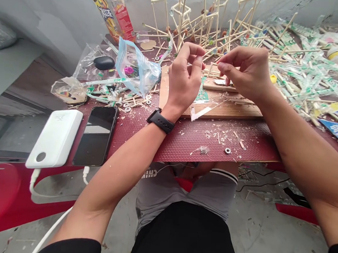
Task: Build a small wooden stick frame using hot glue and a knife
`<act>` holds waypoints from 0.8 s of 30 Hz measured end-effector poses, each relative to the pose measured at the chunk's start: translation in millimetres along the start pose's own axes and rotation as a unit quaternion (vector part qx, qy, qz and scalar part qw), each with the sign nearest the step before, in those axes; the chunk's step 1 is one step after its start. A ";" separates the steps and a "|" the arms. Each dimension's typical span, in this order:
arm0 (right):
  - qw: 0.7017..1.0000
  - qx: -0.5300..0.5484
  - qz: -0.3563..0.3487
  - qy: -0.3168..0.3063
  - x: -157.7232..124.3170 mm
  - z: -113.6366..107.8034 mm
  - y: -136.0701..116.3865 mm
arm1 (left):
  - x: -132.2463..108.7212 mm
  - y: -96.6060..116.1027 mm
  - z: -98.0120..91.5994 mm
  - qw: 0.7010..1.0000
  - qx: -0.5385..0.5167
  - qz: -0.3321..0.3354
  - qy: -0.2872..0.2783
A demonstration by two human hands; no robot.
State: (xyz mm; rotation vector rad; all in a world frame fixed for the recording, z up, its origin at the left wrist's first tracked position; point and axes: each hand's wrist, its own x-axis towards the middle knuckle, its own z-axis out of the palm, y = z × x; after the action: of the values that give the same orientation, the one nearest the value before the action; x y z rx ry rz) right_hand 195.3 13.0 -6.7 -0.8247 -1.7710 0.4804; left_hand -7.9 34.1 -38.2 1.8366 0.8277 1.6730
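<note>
Both hands are raised over a wooden board [240,113] on the dark red table. My left hand [187,75], with a black watch [161,120] on its wrist, has its fingers curled together; what they hold, if anything, is too small to make out. Facing it, my right hand [245,72] pinches near the end of a thin pale stick piece [211,69]. A gap separates the two hands. Beneath them on the board lie a green patterned piece [202,91], a thicker stick [219,88] and a pale strip [202,112].
Stick frames [181,18] stand behind the hands. Plastic wrappers and sticks [302,70] cover the right side. To the left are a blue-edged bag [138,71], a bottle [112,13], a phone [96,136] and a white power bank [55,139]. A nut [228,151] lies near the front edge.
</note>
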 end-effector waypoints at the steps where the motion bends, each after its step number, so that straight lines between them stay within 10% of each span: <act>1: 1.000 -0.002 0.000 0.001 0.2 -0.1 0.2 | 1.1 -5.7 0.0 1.000 -0.003 0.005 -0.004; 24: 1.000 -0.006 0.015 -0.004 1.6 -0.4 -3.9 | 1.4 -18.2 -0.5 0.999 0.026 0.030 -0.011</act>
State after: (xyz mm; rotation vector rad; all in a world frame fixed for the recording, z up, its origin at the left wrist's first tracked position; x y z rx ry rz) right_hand 194.2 11.5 -2.9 -0.8589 -1.7728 0.4942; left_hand -10.0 47.5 -50.4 1.9300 0.8227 1.6780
